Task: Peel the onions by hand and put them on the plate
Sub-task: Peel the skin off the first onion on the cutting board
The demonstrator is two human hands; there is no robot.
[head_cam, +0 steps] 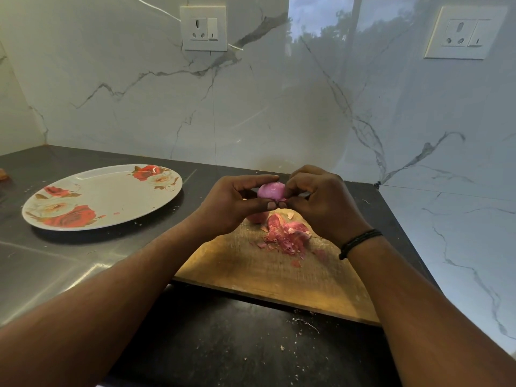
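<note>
I hold a small pink-purple onion (270,190) up between both hands, above the far end of the wooden cutting board (279,272). My left hand (237,203) curls around its left side, fingers arched over the top and the thumb pressed in underneath. My right hand (321,202) closes in from the other side, thumb and fingertips pinching at a scrap of skin on the onion's lower right edge. Below my hands, a heap of torn reddish peels (287,236) lies on the board, and a second onion (255,217) sits just behind it, mostly hidden under my left hand. The floral plate (111,191) rests on the dark counter (69,261) well to the left, holding no onions. A black band (357,243) circles my right wrist.
</note>
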